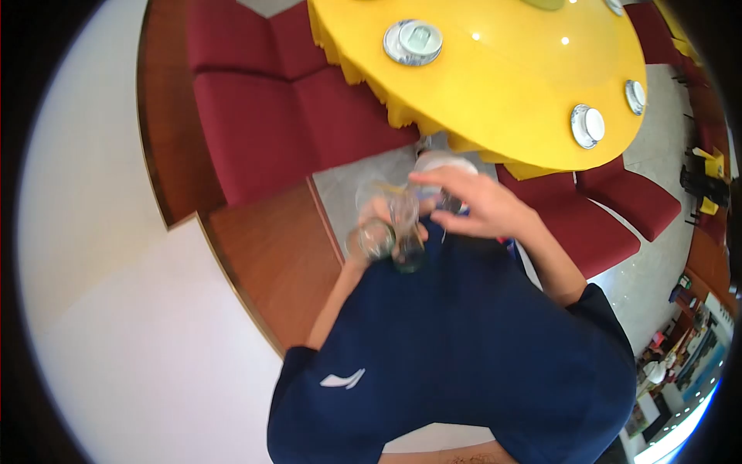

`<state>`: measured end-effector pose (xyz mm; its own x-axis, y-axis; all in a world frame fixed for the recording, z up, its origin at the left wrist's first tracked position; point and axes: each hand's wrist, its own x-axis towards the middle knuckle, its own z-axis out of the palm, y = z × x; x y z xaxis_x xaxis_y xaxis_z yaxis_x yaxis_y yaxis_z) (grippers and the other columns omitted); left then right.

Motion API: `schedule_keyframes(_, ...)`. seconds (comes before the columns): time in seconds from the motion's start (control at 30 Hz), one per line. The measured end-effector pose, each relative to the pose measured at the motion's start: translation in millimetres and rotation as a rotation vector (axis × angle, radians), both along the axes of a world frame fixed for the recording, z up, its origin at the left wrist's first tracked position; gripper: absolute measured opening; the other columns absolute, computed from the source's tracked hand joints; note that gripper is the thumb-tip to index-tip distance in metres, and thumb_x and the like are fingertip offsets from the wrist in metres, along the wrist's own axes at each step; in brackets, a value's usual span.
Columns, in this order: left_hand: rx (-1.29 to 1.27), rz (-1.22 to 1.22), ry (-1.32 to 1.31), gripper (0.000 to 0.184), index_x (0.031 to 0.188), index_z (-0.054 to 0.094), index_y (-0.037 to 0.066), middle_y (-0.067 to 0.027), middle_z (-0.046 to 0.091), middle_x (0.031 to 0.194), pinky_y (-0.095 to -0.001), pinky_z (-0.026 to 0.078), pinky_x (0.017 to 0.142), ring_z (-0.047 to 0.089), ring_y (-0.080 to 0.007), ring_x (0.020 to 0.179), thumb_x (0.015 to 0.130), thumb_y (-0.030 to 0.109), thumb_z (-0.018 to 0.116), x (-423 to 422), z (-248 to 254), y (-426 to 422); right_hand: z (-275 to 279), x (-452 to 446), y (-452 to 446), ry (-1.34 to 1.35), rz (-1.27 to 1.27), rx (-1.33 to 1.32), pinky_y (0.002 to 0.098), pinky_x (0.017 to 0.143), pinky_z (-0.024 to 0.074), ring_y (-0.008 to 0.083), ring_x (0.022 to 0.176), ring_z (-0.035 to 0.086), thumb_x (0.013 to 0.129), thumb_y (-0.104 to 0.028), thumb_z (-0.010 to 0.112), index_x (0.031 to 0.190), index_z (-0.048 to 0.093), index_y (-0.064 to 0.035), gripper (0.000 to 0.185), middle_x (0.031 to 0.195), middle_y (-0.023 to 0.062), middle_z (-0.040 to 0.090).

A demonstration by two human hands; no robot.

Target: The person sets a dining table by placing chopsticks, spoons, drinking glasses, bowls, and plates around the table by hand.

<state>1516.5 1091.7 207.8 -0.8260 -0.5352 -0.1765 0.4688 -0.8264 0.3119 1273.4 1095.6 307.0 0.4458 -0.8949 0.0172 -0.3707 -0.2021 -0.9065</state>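
Note:
In the head view, my left hand [378,210] is closed around several clear drinking glasses, bunched close together in front of my dark blue shirt. One glass [376,238] points toward my left wrist, and another glass [403,207] stands between the fingers. My right hand [483,205] is beside them on the right, thumb and fingers apart, its fingertips close to the glasses. Whether they touch a glass is blurred. Behind my right fingers a white round thing [448,162] shows in part; its kind is unclear.
A round table with a yellow cloth [495,100] lies ahead, with a stacked cup and plate [413,42] and another setting [587,126] on it. Dark red chairs [255,131] stand at left, more red chairs [572,216] at right. A white wall [116,271] borders the left.

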Motion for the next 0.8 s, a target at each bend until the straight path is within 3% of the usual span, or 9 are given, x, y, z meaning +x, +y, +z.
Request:
schedule_keyframes(0.17, 0.042, 0.226, -0.256, 0.029, 0.095, 0.053, 0.011, -0.0324, 0.05, 0.124, -0.0404, 0.057, 0.066, 0.064, -0.0416, 0.088, 0.083, 0.033, 0.069, -63, 42, -68, -18, -49, -62, -0.214, -0.099, 0.008, 0.0363, 0.09, 0.0458, 0.0284, 0.107, 0.056, 0.082, -0.012, 0.061, 0.111, 0.061, -0.0032, 0.031, 0.114, 0.0141, 0.059)
schedule_keyframes(0.27, 0.073, 0.234, -0.317, 0.04, 0.108, 0.05, 0.013, -0.0175, 0.059, 0.106, -0.0404, 0.058, 0.073, 0.066, -0.0341, 0.084, 0.083, 0.038, 0.068, -90, 37, -109, -31, -83, -93, -0.423, -0.345, 0.021, 0.0333, 0.084, 0.0474, 0.0232, 0.101, 0.059, 0.084, -0.008, 0.059, 0.101, 0.062, -0.0005, 0.019, 0.107, 0.0142, 0.06)
schedule_keyframes(0.37, 0.07, 0.332, -0.306, 0.045, 0.113, 0.049, 0.012, -0.0155, 0.059, 0.103, -0.0399, 0.058, 0.074, 0.066, -0.0305, 0.086, 0.083, 0.039, 0.069, -115, 31, -148, -31, -120, -120, -0.717, -0.641, 0.198, 0.0288, 0.072, 0.0496, 0.0176, 0.091, 0.062, 0.085, -0.008, 0.06, 0.096, 0.061, 0.0, 0.014, 0.094, 0.0124, 0.063)
schedule_keyframes(0.43, -0.021, 0.412, -0.317, 0.042, 0.107, 0.051, 0.011, -0.0133, 0.059, 0.103, -0.0381, 0.057, 0.075, 0.065, -0.0272, 0.087, 0.083, 0.038, 0.07, -139, 35, -172, -18, -132, -139, -0.338, -0.468, -0.065, 0.0264, 0.06, 0.049, 0.0148, 0.077, 0.064, 0.085, -0.014, 0.063, 0.095, 0.061, 0.0004, 0.018, 0.081, 0.0095, 0.063)
schedule_keyframes(0.47, -0.07, 0.453, -0.349, 0.039, 0.103, 0.051, 0.01, -0.0128, 0.059, 0.103, -0.0375, 0.056, 0.076, 0.064, -0.0255, 0.086, 0.082, 0.037, 0.071, -144, 29, -181, 0, -125, -142, -0.256, -0.495, 0.05, 0.0279, 0.052, 0.048, 0.0154, 0.067, 0.064, 0.081, -0.024, 0.07, 0.1, 0.061, -0.0033, 0.029, 0.076, 0.0077, 0.064)
schedule_keyframes(0.57, -0.132, 0.515, -0.371, 0.029, 0.092, 0.053, 0.008, -0.0105, 0.061, 0.1, -0.0351, 0.054, 0.078, 0.063, -0.0209, 0.084, 0.084, 0.029, 0.071, -157, 27, -199, 16, -104, -154, 0.115, -0.429, -0.095, 0.0251, 0.05, 0.0458, 0.0172, 0.053, 0.058, 0.072, -0.023, 0.076, 0.112, 0.062, -0.0091, 0.044, 0.075, 0.0061, 0.065)
schedule_keyframes(0.7, -0.201, 0.432, -0.325, 0.016, 0.087, 0.054, 0.006, -0.0092, 0.065, 0.09, -0.0306, 0.054, 0.075, 0.064, -0.0197, 0.081, 0.085, 0.014, 0.068, -150, 23, -215, -3, -76, -157, 0.295, -0.519, -0.172, 0.0268, 0.047, 0.0451, 0.0185, 0.047, 0.056, 0.068, -0.032, 0.08, 0.118, 0.061, -0.0156, 0.056, 0.075, 0.0034, 0.065)
schedule_keyframes(0.77, -0.315, 0.383, -0.31, 0.015, 0.088, 0.054, 0.005, -0.0119, 0.066, 0.096, -0.0316, 0.055, 0.074, 0.066, -0.0217, 0.084, 0.085, 0.011, 0.068, -141, 26, -222, -4, -66, -155, 0.385, -0.527, -0.234, 0.0278, 0.045, 0.0438, 0.0182, 0.048, 0.057, 0.069, -0.034, 0.079, 0.117, 0.061, -0.0146, 0.054, 0.075, 0.004, 0.066)
schedule_keyframes(0.8, -0.233, 0.31, -0.205, 0.013, 0.089, 0.056, 0.004, -0.0172, 0.065, 0.105, -0.035, 0.056, 0.078, 0.065, -0.0255, 0.096, 0.085, 0.009, 0.067, -133, 29, -227, 1, -61, -154, 0.401, -0.54, -0.246, 0.0278, 0.045, 0.0438, 0.0182, 0.048, 0.057, 0.069, -0.034, 0.079, 0.117, 0.061, -0.0146, 0.054, 0.075, 0.004, 0.066)
